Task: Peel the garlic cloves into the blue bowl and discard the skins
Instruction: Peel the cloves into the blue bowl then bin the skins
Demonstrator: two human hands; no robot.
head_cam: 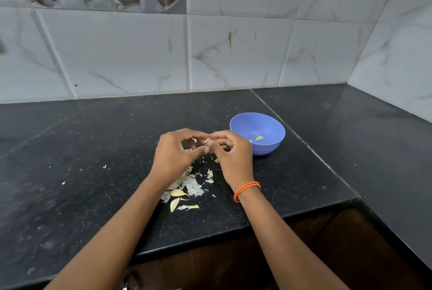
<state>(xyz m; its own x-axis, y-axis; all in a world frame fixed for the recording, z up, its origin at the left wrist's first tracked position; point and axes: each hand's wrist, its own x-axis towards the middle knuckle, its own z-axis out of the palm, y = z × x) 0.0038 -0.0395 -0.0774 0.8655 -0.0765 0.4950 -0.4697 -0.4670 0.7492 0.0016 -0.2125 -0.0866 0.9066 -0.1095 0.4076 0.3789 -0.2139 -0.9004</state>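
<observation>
Both hands meet above the black counter, just left of the blue bowl (pixel 268 147). My left hand (pixel 174 154) and my right hand (pixel 230 154) pinch one small garlic clove (pixel 206 141) between their fingertips. Two peeled cloves (pixel 259 138) lie inside the bowl. Below the hands, a heap of white garlic skins (pixel 191 185) is spread on the counter. Unpeeled cloves (pixel 177 193) lie at the near side of that heap, one beside my left forearm. An orange band circles my right wrist.
The black stone counter (pixel 93 149) ends in a front edge close to my forearms, with dark cabinet fronts below. Tiled walls (pixel 233 55) close the back and the right side. Small skin flecks (pixel 104 166) dot the counter to the left.
</observation>
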